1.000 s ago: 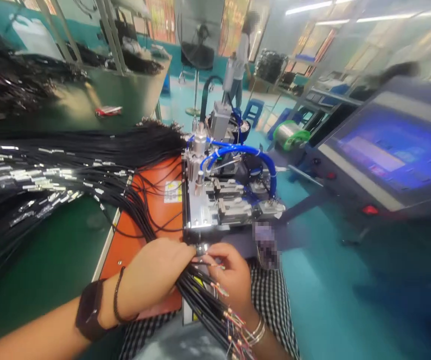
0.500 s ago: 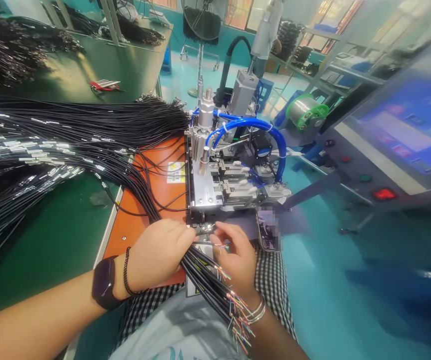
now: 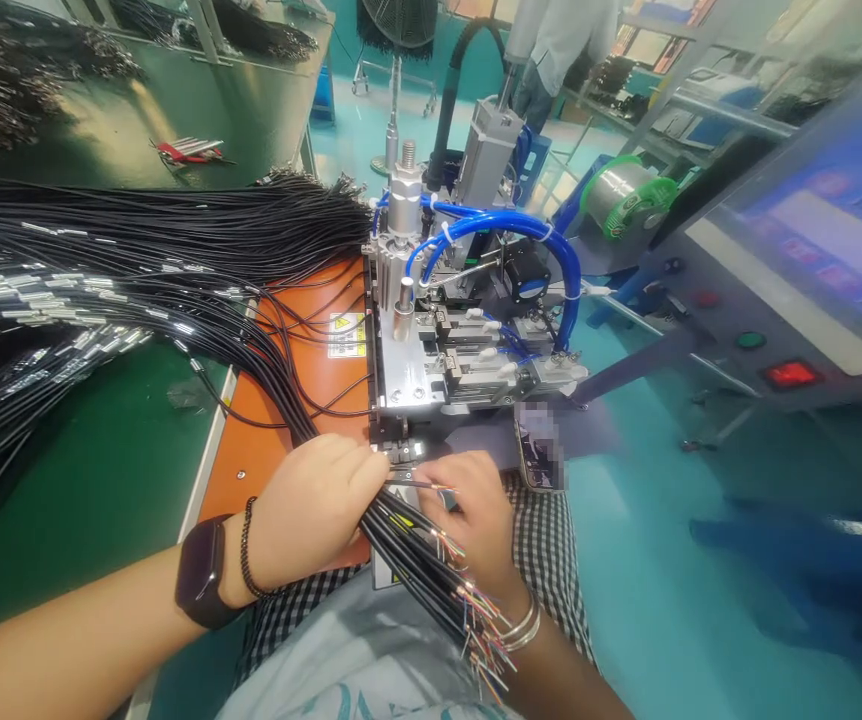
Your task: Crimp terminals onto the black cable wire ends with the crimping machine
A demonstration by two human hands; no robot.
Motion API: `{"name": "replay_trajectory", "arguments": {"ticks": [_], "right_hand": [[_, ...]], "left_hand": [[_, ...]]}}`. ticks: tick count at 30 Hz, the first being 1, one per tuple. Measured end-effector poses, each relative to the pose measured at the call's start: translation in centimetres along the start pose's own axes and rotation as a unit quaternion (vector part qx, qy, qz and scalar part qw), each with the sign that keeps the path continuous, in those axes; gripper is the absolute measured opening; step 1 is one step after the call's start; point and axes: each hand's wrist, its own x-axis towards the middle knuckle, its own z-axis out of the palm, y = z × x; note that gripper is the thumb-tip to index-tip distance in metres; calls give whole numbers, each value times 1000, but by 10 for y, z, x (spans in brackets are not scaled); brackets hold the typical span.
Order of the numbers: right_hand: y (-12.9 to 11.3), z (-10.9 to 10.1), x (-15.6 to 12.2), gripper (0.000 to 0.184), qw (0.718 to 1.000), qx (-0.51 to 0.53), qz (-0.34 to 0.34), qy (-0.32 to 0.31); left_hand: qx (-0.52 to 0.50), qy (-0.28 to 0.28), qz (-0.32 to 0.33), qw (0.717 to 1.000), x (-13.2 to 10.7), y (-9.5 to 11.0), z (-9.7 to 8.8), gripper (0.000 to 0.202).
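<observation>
Black cables run in a thick bundle under the left hand, and from here I see that hand closed around them, fingers wrapped over the top. Its fingertips end just short of the steel clamp block of the machine. The right hand sits just beside it, curled shut, with what looks like a thin lead pinched at the fingertips – the exact grip is partly hidden. Below the right hand, the bundle ends in fine coloured wires, splayed toward a checked cloth.

Ahead of both hands, the machine carries looped blue tubing and a steel cylinder. An orange plate lies directly ahead of the left hand, with cables crossing it. Left of that hand, more of the cables fan over a green surface, their metal tips glinting.

Just ahead and to the right of the right hand lies a phone, blurred out. Well to the right of that hand stands a control panel with a lit red switch – a wire spool sits beyond it, and a co-worker stands far ahead of both hands.
</observation>
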Motion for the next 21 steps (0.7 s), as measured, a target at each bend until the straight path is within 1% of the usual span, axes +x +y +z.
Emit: {"name": "replay_trajectory", "arguments": {"ticks": [2, 4, 6, 9, 10, 12, 15, 17, 19, 21], "right_hand": [[1, -2, -1, 5, 998, -36, 4, -56], [1, -5, -1, 4, 995, -41, 22, -85], [-1, -7, -1, 1, 996, -20, 52, -64], [-4, -8, 1, 11, 996, 19, 92, 0], [-6, -8, 1, 10, 996, 23, 90, 14], [-7, -6, 2, 7, 998, 19, 63, 23], [-7, -1, 2, 12, 1000, -1, 22, -5], [-6, 1, 1, 11, 999, -9, 31, -18], [-6, 1, 1, 6, 998, -15, 53, 10], [-7, -1, 0, 10, 997, -22, 51, 51]], "left_hand": [[-1, 1, -5, 1000, 0, 0, 2, 7], [1, 8, -11, 1000, 0, 0, 2, 8], [4, 16, -16, 1000, 1, 0, 2, 9], [8, 20, -16, 1000, 3, 1, 0, 6], [9, 20, -16, 1000, 3, 1, -1, 5], [12, 20, -16, 1000, 4, 2, -2, 5], [19, 19, -14, 1000, 4, 2, -2, 6], [21, 15, -11, 1000, 3, 2, -2, 6], [21, 11, -11, 1000, 3, 2, -2, 6], [21, 7, -12, 1000, 2, 2, -1, 7]]}}
